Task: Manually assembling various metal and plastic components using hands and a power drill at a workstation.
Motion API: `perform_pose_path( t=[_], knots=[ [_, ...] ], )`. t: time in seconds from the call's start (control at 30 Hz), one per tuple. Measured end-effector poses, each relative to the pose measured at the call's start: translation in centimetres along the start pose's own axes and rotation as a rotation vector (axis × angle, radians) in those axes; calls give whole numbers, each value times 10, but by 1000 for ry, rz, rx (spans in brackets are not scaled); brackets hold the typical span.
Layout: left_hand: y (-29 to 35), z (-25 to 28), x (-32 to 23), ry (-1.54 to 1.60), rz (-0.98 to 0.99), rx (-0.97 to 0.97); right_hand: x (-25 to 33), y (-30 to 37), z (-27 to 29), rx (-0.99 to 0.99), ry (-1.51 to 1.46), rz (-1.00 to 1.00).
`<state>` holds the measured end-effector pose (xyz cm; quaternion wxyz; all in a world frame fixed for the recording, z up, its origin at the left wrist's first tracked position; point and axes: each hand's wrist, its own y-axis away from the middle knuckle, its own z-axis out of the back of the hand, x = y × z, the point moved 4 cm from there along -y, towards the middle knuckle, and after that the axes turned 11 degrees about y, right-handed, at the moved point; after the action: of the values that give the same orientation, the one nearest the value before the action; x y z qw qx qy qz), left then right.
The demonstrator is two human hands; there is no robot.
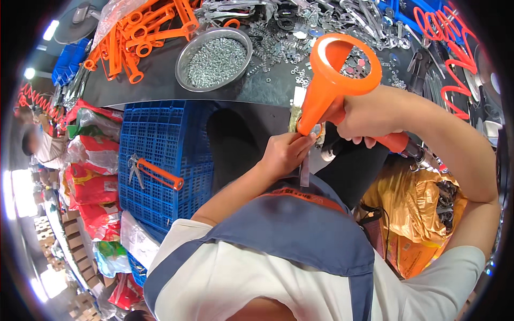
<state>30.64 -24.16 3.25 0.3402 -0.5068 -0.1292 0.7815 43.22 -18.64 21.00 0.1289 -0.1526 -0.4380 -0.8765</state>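
An orange caulking gun frame [313,104] stands tilted before me, its large ring end toward the camera. At its narrow lower end my left hand [289,152] is closed, thumb and fingers pinching close to the joint. My right hand [369,117] is wrapped round a red-orange power screwdriver [393,142], beside the frame and partly behind its ring. The driver's metal rear end points to the lower right; its tip is hidden by the frame and fingers. A narrow metal strip [305,171] hangs below my left fingers.
A steel bowl [184,67] of small screws stands on the dark bench [273,93]. Orange frames [128,43] pile at left; loose metal parts [358,18] lie behind. A blue crate [155,134] carries a caulking gun [160,174]. A red coiled hose [455,69] hangs at right.
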Motion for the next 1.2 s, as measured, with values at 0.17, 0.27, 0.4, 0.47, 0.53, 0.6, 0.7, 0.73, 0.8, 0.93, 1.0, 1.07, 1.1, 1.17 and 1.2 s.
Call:
perform_pose_path(
  t=[0.17,0.27,0.4,0.47,0.53,0.6,0.7,0.73,0.8,0.93,1.0,1.07,1.1,1.17,1.2],
  knots=[
    [0,-1,3,16,-27,-14,-7,-3,-5,-2,16,13],
    [1,-1,4,20,-45,-24,-19,-8,-12,-41,-38,-7],
    [1,6,-3,-8,-41,-10,-26,28,-13,-197,-220,-17],
    [-1,10,-10,-24,-23,6,-46,43,-24,-241,-276,38],
    [13,20,-9,253,232,-133,-55,66,-38,-315,-459,70],
    [34,36,14,552,784,-270,-67,76,-60,-434,-629,134],
    [63,30,51,1258,1161,-555,-79,80,-87,-370,-673,135],
    [60,32,43,1278,1221,-544,-82,78,-94,-314,-723,106],
    [53,37,28,1294,1286,-546,-86,71,-103,-315,-771,132],
    [44,38,11,1545,1159,-272,-94,56,-116,-355,-877,225],
    [44,36,7,1699,1065,-151,-93,52,-121,-367,-892,272],
    [46,26,7,1699,1108,-202,-89,49,-126,-362,-1067,297],
    [45,24,5,1702,1137,-246,-87,51,-128,-355,-1066,297],
    [38,23,-3,1662,1232,-307,-84,52,-132,-287,-1125,215],
    [37,24,-5,1619,1323,-353,-83,51,-134,-288,-1125,213]
  ],
)
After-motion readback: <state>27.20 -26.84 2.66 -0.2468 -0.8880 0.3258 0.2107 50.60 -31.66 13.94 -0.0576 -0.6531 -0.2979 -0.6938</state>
